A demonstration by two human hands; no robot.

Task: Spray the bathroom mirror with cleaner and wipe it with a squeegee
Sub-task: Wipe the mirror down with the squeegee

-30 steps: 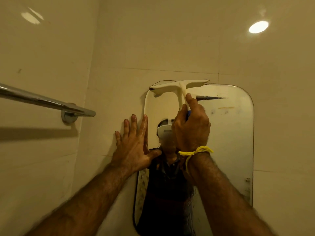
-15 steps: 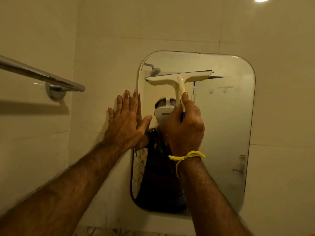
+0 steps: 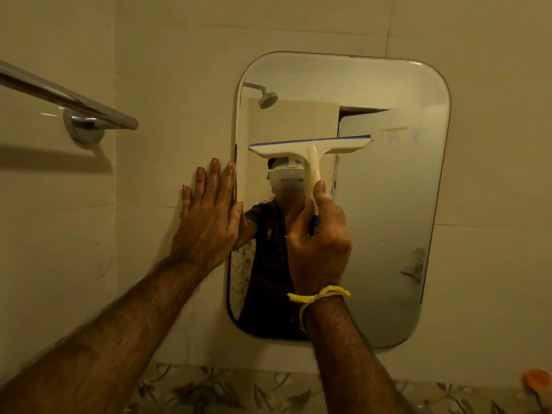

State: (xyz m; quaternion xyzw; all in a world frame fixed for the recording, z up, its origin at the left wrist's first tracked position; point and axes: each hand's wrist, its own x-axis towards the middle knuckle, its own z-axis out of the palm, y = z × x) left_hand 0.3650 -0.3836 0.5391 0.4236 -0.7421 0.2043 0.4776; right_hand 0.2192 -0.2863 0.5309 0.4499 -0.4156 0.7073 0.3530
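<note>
The right hand (image 3: pixel 318 243) grips the handle of the cream squeegee (image 3: pixel 310 149), fingers curled round its lower, blue-tipped end and the thumb laid straight up along the stem. The blade head lies crosswise above those fingers, its purple-edged rubber against the glass of the mirror (image 3: pixel 388 204), roughly a third of the way down from the mirror's top edge. A thin dark run of liquid hangs on the glass just right of the thumb, under the blade's right half. A yellow thread (image 3: pixel 319 297) is tied round the right wrist. The left hand (image 3: pixel 209 216) lies flat on the tiled wall (image 3: pixel 179 85), fingers straight and together, wet and shiny, with the forefinger along the mirror's left edge. A chrome towel bar (image 3: pixel 68 97) is well to the left of those fingers, higher on the side wall
</note>
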